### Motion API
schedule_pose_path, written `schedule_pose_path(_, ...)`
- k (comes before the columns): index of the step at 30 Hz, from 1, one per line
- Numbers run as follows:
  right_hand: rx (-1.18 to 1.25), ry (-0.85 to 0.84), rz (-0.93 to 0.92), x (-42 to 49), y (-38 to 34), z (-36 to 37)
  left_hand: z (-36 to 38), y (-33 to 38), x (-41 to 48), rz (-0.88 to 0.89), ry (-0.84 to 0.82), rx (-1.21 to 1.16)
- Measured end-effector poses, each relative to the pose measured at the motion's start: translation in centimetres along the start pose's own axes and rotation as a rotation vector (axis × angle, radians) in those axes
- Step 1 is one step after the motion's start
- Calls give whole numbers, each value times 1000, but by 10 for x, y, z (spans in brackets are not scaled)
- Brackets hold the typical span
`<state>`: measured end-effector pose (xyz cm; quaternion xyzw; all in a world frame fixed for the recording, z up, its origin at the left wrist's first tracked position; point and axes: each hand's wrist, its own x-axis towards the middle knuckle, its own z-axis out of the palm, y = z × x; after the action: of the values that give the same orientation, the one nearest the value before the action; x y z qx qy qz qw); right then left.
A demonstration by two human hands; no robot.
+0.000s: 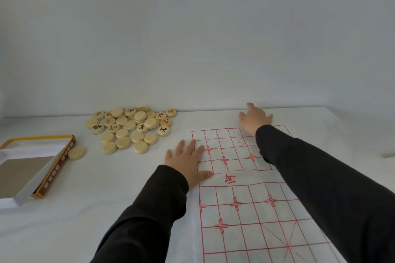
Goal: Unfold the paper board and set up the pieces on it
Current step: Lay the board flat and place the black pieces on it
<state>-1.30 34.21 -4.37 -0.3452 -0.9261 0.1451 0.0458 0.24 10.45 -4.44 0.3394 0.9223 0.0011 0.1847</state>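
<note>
Left hand (186, 162), right hand (255, 118) press board (245, 209) (pieces (132, 128) apart).

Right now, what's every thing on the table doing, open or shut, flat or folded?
Paper board: unfolded, no pieces on it.
Pieces: heaped off the board, some face up, some blank side up.
Lone piece: flat beside the box.
Box: open, looks empty.
Left grip: open hand, flat on the board's left edge.
Right grip: open hand, blurred, at the board's far edge.
</note>
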Motion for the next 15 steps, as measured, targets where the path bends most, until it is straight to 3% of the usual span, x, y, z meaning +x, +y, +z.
schedule_pose_path(5, 358, -239, -243, -21, -68, 10, 1, -19, -17, 7, -27, 17)
schedule_pose_path(10, 517, -385, -301, -46, -127, 17, 5, -34, -27, -21, -27, 65)
schedule_pose_path(15, 609, -422, -305, -66, -161, 26, 8, -42, -28, -7, -18, 58)
